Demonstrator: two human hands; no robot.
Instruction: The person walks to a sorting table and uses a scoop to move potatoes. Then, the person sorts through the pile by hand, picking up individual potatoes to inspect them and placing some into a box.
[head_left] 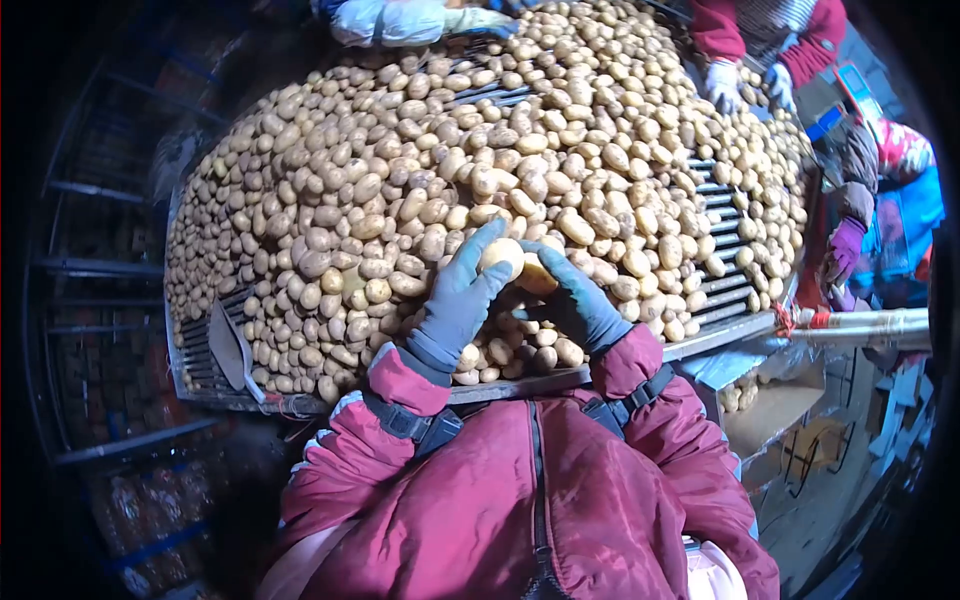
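Note:
Both my hands wear grey-blue gloves and are close together over a big heap of potatoes (370,190). My left hand (453,300) is closed around a pale potato (502,258), with thumb and fingers on its sides. Just right of it, my right hand (583,303) grips another yellowish potato (537,273), partly covered by the fingers. The two held potatoes are side by side, close to touching. Below my hands, more potatoes lie against the near edge of the sorting table (520,385).
Dark slats (720,240) show through the heap at right. A flat scoop-like tool (230,345) lies at the left corner. Across the table are a co-worker's gloved hands (723,85) and another's sleeve (385,22). A person in purple gloves (845,250) stands at right, near a pole (870,325).

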